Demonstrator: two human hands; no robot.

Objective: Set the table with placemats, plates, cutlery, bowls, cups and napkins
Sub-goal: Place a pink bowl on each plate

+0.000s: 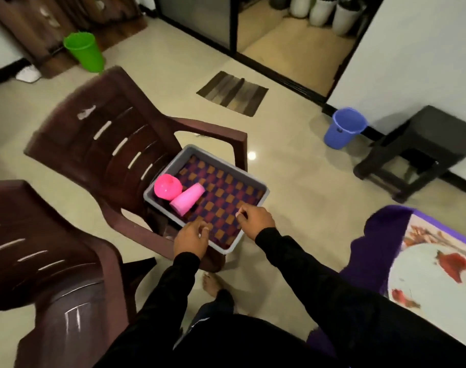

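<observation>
The head view looks down on a grey tray (255, 181) resting on the seat of a brown plastic chair (115, 144), and everything below is placed by that tray. Inside it lies a checked purple-and-orange placemat (226, 197) covering its floor; at the tray's far-left corner sit a bright pink bowl (168, 187) turned on its side and, touching it, a paler pink cup (187, 199) lying tipped over. The left hand (190, 239) hangs over the tray's near rim with fingers loosely curled and partly apart, holding nothing that can be seen. The right hand (255, 217) is at the tray's right rim, fingertips pinched together; whether they grip the placemat's edge is blurred and I cannot tell. Both arms wear black sleeves. To the right of the tray, cut off by the frame edge, is a table (436, 277) with a purple cloth and a pale floral cover, its pattern smeared. Left of the tray a second brown chair (48, 261) is partly cropped. Beyond the tray stand a blue bin (346, 128) and a green bin (84, 50).
</observation>
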